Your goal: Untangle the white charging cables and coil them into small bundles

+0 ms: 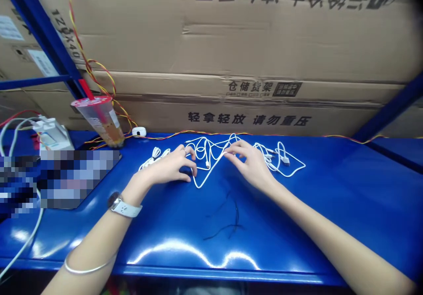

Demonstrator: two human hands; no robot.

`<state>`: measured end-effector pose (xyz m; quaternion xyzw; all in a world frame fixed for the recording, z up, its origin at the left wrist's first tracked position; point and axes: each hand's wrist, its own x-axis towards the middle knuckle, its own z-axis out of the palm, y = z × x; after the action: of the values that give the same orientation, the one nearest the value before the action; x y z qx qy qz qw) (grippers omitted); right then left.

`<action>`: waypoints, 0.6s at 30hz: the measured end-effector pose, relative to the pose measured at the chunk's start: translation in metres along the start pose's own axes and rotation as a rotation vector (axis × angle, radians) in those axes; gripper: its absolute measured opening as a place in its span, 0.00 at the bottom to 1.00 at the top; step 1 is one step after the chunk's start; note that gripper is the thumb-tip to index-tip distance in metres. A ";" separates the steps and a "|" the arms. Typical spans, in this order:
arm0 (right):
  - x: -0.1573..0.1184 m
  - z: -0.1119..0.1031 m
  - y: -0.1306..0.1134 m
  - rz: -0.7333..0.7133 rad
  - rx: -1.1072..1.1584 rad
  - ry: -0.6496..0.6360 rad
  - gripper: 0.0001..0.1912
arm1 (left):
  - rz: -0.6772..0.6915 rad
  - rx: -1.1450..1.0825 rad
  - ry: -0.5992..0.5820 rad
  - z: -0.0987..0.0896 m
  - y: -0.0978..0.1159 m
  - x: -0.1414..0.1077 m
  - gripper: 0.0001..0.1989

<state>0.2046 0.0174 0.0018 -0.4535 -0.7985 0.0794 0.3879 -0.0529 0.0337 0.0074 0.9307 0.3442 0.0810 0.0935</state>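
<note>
Loose white charging cables (207,150) lie tangled on the blue shelf, with small plugs among the loops. My right hand (246,158) pinches one white cable between thumb and fingertips, and a bend of it hangs down toward the left. My left hand (176,165) rests beside that bend with its fingers curved and spread apart; it wears a ring. Behind my left wrist lies a bundled white cable (155,154). Right of my right hand are more cable loops and a USB plug (286,159). Several thin black ties (228,226) lie on the shelf in front.
A lidded drink cup (102,118) with a red straw leans at the left, near a white earbud case (139,132) and a white power adapter (54,134). A blurred flat device (82,176) lies left. Cardboard boxes (231,52) wall the back; twisted red-yellow wire (181,132) runs along it.
</note>
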 end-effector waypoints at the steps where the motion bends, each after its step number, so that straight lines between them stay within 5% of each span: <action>1: 0.000 0.000 0.000 0.005 0.004 0.014 0.10 | 0.010 0.001 -0.003 0.000 0.002 0.000 0.06; 6: 0.002 -0.001 0.004 0.082 0.058 -0.033 0.12 | 0.039 -0.150 0.089 -0.008 0.021 0.003 0.09; 13: -0.001 0.002 0.002 0.075 0.046 -0.188 0.16 | -0.047 -1.012 0.574 -0.008 0.039 0.014 0.09; 18: -0.008 0.008 -0.015 -0.022 0.155 -0.384 0.16 | -0.107 -1.376 0.616 0.001 0.052 0.021 0.13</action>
<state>0.1913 0.0041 -0.0009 -0.3899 -0.8542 0.2215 0.2632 -0.0038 0.0085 0.0200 0.5795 0.2710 0.5297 0.5569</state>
